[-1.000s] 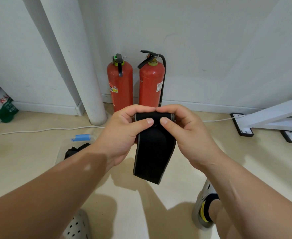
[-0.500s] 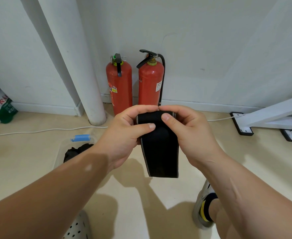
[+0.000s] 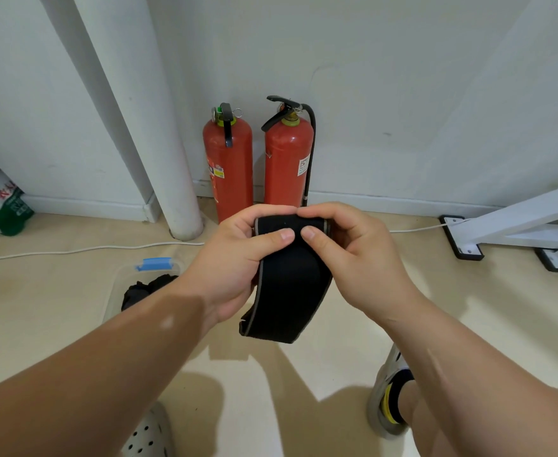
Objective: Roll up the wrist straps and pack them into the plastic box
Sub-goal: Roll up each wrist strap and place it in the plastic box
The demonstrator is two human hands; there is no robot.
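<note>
I hold a black wrist strap [image 3: 290,291] with grey edging in front of me, above the floor. My left hand [image 3: 238,265] and my right hand [image 3: 353,255] both pinch its rolled top end, thumbs pressed side by side on the roll. The loose tail hangs down and curls to the left at its end. On the floor at the left stands a clear plastic box [image 3: 116,291] with a blue latch; dark straps [image 3: 145,291] lie inside it. My left forearm hides part of the box.
Two red fire extinguishers [image 3: 257,163] stand against the wall behind my hands, next to a white pipe [image 3: 159,133]. A white cable [image 3: 89,249] runs across the floor. A white frame foot [image 3: 468,245] lies at the right, a bag [image 3: 0,206] at the far left.
The roll at the strap's top has grown a little. The hanging tail is shorter and its end has swung to the left.
</note>
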